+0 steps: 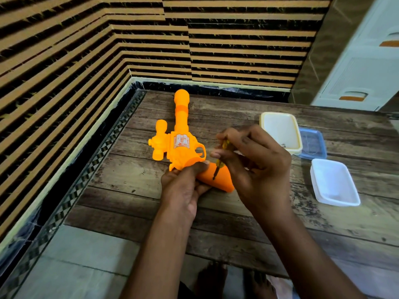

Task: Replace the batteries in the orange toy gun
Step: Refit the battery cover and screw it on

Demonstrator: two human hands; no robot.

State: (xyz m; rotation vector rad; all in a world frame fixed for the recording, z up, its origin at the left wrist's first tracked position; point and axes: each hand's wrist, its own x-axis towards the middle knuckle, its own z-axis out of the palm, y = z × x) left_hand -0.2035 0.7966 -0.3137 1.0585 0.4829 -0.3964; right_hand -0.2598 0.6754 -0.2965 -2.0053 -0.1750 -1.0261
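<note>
The orange toy gun (180,139) lies on the wooden table (237,221), barrel pointing away from me, grip toward me. My left hand (183,184) grips the gun where the body meets the grip. My right hand (254,162) pinches a small yellow-handled screwdriver (220,158), held almost upright. Its dark tip touches the side of the gun's grip (218,179). No batteries are visible.
A cream-rimmed white container (280,131) holding a small metal item stands at the right, with a blue lid (313,143) beside it and a white tub (333,183) nearer me. Striped walls close the table's far and left sides. A white drawer cabinet (362,67) stands at far right.
</note>
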